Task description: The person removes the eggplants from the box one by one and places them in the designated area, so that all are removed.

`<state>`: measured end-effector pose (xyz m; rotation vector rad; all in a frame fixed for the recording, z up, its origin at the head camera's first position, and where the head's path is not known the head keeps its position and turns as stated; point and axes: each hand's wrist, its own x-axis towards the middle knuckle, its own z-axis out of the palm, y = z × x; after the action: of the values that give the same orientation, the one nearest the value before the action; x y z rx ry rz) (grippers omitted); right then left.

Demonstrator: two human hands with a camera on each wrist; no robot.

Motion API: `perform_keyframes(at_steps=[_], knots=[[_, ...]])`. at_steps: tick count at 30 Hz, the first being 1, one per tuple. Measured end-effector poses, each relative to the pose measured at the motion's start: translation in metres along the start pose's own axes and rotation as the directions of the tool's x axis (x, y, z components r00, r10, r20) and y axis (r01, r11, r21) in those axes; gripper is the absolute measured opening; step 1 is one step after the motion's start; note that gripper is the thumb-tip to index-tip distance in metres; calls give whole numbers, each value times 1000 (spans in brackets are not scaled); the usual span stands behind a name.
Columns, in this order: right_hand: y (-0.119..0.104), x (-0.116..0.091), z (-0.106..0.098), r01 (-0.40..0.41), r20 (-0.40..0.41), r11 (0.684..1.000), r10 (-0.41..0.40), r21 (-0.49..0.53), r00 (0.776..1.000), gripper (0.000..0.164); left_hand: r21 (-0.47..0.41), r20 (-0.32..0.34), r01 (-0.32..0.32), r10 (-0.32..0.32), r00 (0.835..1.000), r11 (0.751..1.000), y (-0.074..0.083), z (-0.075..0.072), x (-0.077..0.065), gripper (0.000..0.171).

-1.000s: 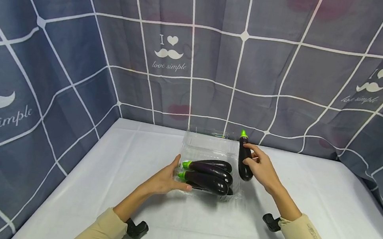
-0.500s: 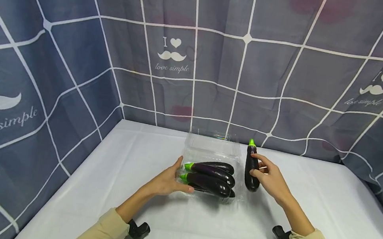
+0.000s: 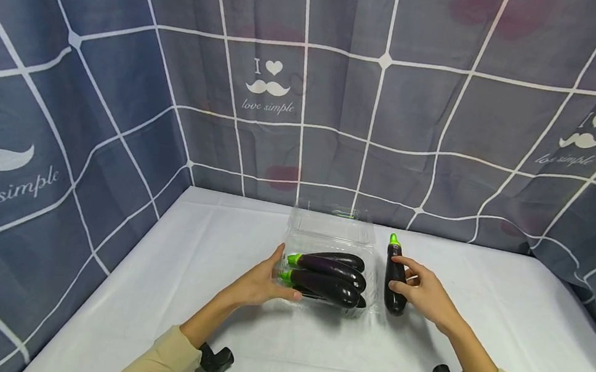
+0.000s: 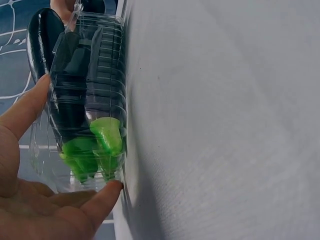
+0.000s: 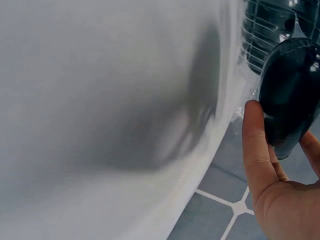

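Several glossy dark-purple eggplants point(image 3: 333, 269) with green stem caps lie heaped in a clear plastic container point(image 3: 338, 225), its lid folded back. At the container's left end is my left hand point(image 3: 258, 281), thumb and fingers spread and nearly straight, touching its side; the left wrist view shows fingertips point(image 4: 114, 189) at its lower corner. My right hand point(image 3: 426, 295) pinches a single eggplant point(image 3: 395, 294) between thumb and fingers, just right of the container. This eggplant point(image 5: 290, 90) points its stem away from me; how high it is above the table I cannot tell.
A white cloth covers the table point(image 3: 201, 248). Behind it and at the left hangs a grey-blue checked curtain point(image 3: 337, 98) with white lines and printed words. Black wrist mounts point(image 3: 215, 360) sit on both forearms.
My right hand has carried its eggplant rightward and nearer to me, away from the container. The left hand keeps its place at the container, and the heaped eggplants lie as before.
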<state>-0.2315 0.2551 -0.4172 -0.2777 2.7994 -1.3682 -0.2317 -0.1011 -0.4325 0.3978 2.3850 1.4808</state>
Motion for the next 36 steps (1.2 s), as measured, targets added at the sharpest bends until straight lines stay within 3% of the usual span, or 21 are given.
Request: perform_keyframes(at_steps=[22, 36], knots=[[12, -9, 6, -1, 63, 999, 3, -44, 998, 57, -9, 8, 12, -12, 1000, 1000, -2, 0, 0, 121], [15, -9, 10, -1, 110, 1000, 1, 0, 994, 60, -7, 6, 0, 0, 1000, 1000, -2, 0, -1, 120]])
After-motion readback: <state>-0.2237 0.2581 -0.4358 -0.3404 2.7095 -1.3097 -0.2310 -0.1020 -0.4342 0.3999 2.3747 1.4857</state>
